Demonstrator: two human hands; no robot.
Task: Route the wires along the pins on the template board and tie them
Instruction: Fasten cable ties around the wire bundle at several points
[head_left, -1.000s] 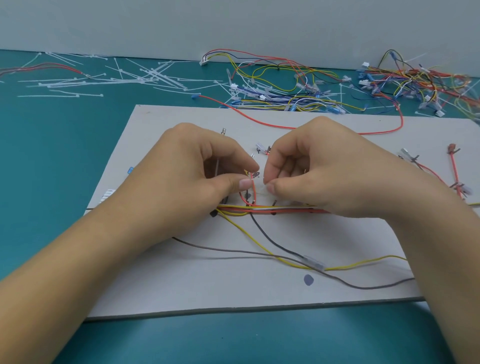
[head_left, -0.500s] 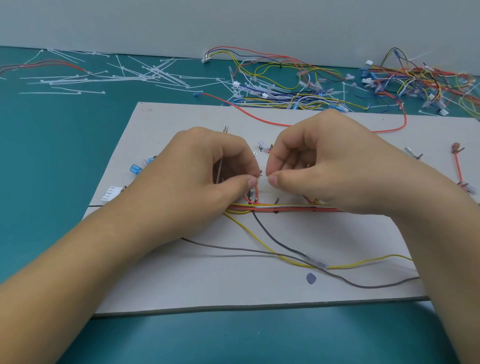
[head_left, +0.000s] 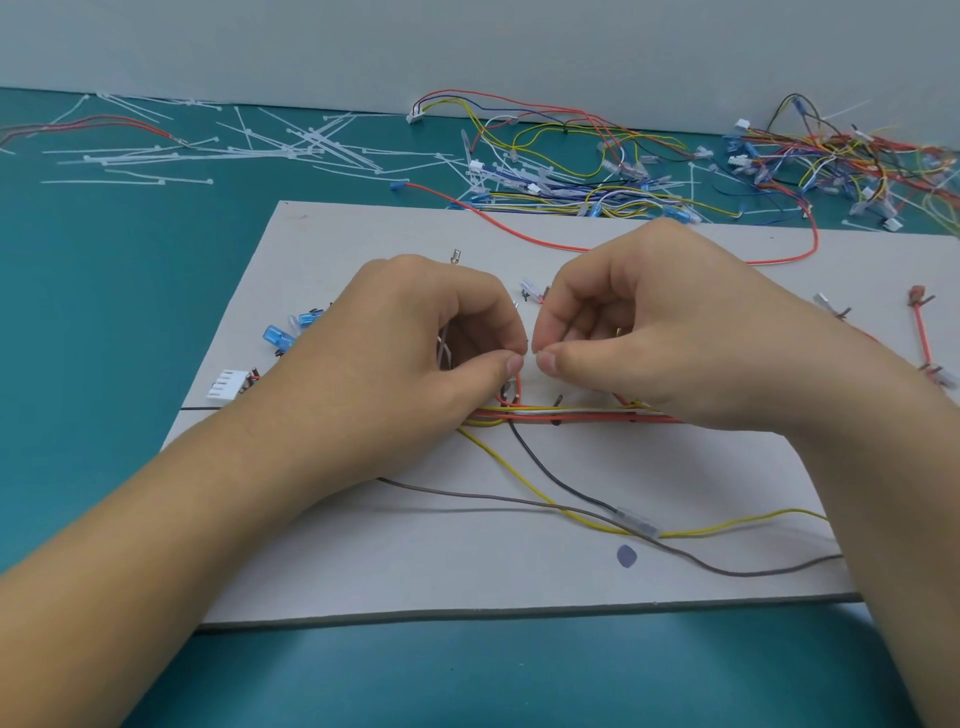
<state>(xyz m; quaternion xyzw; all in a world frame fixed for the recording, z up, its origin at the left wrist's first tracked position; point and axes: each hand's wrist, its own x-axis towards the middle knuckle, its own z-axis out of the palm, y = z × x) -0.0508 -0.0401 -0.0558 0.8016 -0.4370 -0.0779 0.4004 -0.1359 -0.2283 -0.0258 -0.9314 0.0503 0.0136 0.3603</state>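
Note:
A grey template board (head_left: 363, 571) lies flat on the teal table. Across its middle, a bundle of red, yellow and white wires (head_left: 571, 413) runs between dark pins (head_left: 557, 402). My left hand (head_left: 415, 364) and my right hand (head_left: 675, 332) hover just above the bundle with their fingertips almost touching. Each pinches, between thumb and forefinger, an end of a thin pale cable tie (head_left: 443, 353) that loops around a red wire (head_left: 518, 387). A yellow wire (head_left: 519, 478), a black wire (head_left: 550, 473) and a brown wire (head_left: 467, 493) trail loose toward the front of the board.
Blue terminals (head_left: 275, 338) and a white connector (head_left: 226, 384) sit at the board's left edge. A clear sleeve (head_left: 636, 522) lies on the loose wires. Spare cable ties (head_left: 208, 150) are scattered at the back left, and tangled wire harnesses (head_left: 675, 161) lie at the back right.
My fingertips have drawn closer together and risen slightly above the bundle. My left forearm has shifted right, uncovering the blue terminals and the white connector.

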